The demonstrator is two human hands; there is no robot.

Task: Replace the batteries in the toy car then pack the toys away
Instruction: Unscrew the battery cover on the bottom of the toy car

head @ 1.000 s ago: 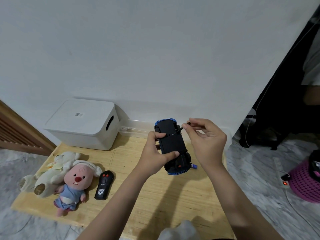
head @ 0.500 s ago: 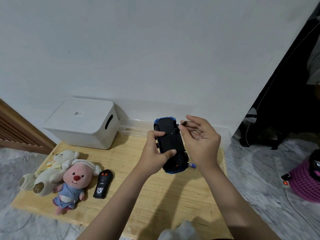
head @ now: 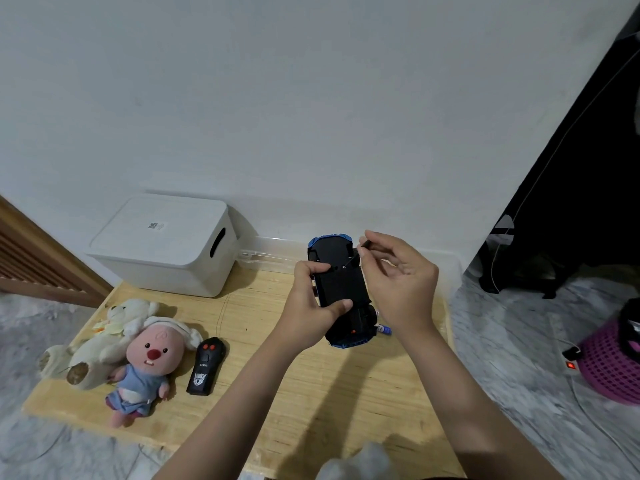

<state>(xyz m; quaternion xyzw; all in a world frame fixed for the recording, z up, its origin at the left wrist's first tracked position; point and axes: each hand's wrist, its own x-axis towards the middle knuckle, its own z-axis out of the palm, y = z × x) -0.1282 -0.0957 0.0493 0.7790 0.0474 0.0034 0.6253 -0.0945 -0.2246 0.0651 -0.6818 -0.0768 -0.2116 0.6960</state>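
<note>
A blue toy car (head: 341, 285) is held upside down above the wooden board (head: 311, 393), its black underside facing me. My left hand (head: 310, 306) grips the car by its left side, thumb across the underside. My right hand (head: 398, 282) pinches a thin dark screwdriver (head: 356, 254) whose tip rests on the car's underside near the far end. A small blue and white battery (head: 384, 329) lies on the board just behind the car. A black remote control (head: 206, 367) lies on the board to the left.
A white lidded storage box (head: 166, 244) stands at the back left against the wall. Two plush toys, a cream bear (head: 104, 337) and a pink one in blue clothes (head: 142, 368), lie at the board's left end. A purple basket (head: 609, 365) and a power strip (head: 569, 360) sit on the floor at right.
Both hands and the car have shifted slightly up and left. My right hand has turned with the screwdriver against the car's underside.
</note>
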